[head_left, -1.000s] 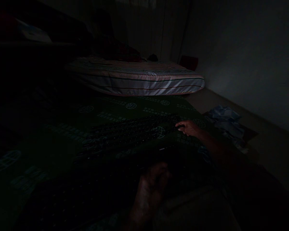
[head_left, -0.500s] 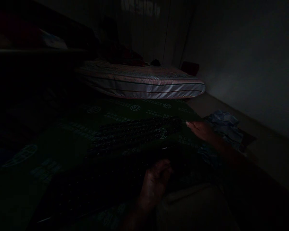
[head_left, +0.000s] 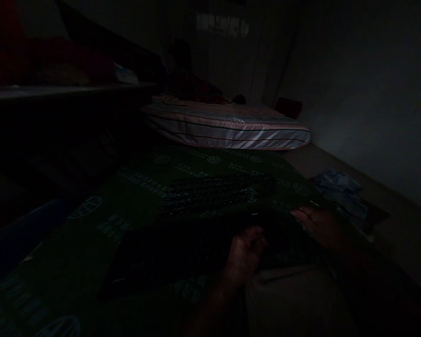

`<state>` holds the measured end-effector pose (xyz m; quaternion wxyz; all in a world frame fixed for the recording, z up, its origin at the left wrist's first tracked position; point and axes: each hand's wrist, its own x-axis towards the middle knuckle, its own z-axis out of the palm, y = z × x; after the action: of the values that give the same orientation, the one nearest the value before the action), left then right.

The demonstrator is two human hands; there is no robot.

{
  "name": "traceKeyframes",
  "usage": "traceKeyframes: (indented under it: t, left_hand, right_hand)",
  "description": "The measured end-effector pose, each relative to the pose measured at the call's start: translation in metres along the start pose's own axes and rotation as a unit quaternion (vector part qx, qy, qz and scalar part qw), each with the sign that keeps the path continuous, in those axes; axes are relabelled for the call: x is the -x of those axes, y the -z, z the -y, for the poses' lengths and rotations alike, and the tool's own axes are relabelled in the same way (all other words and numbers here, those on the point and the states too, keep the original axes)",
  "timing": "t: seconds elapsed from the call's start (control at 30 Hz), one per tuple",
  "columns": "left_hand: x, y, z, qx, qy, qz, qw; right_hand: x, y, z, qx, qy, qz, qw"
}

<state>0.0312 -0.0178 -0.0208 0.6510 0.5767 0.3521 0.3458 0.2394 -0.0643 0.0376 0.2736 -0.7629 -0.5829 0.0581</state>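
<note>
The scene is very dark. A long dark flat piece [head_left: 168, 257], sprinkled with small pale dots, lies before me on a green printed cover [head_left: 80, 243]. My left hand [head_left: 247, 245] rests at its right part with the fingers curled closed; what they hold, if anything, is lost in shadow. To the right, my right hand [head_left: 315, 224] has its fingers pressed together, their contents too dark to name. A short thin bright glint [head_left: 315, 203] shows just above it. Behind the flat piece lie several dark dotted strips [head_left: 210, 189] in rows.
A mattress with a striped cover [head_left: 231, 128] stands beyond the green cover. Crumpled pale blue cloth [head_left: 340, 185] lies at the right, near the wall [head_left: 372, 93]. A shelf [head_left: 70, 89] bearing dark red things runs along the left. Light brown cloth [head_left: 287, 295] is close in front.
My right hand has come down and nearer from beside the strips, its fingers now pressed together. My left hand stays at the flat piece. The whole view has shifted to the left.
</note>
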Motion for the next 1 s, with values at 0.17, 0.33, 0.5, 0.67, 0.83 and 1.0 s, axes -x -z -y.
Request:
traceKeyframes:
  t: [0.17,0.33,0.5,0.67,0.83,1.0]
  left_hand:
    - [-0.001,0.0,0.003,-0.011,-0.022,0.012,1.0]
    - [-0.002,0.0,0.007,-0.036,-0.042,0.019,0.998]
    - [0.0,0.002,0.005,-0.083,-0.079,0.031,0.993]
    - [0.002,0.005,-0.001,-0.132,-0.114,0.061,0.983]
    - [0.0,0.006,0.0,-0.162,-0.123,0.058,0.977]
    - [-0.001,0.006,0.003,-0.163,-0.124,0.053,0.977]
  right_hand:
    - [0.023,0.004,0.013,-0.159,-0.119,-0.01,0.98]
    - [0.038,0.008,0.032,-0.258,-0.139,-0.028,0.956]
    - [0.043,-0.002,0.047,-0.292,-0.155,-0.033,0.943]
    - [0.042,-0.022,0.054,-0.35,-0.159,-0.005,0.923]
    - [0.043,-0.032,0.054,-0.384,-0.152,-0.006,0.911]
    - [0.046,-0.037,0.051,-0.379,-0.159,-0.018,0.911]
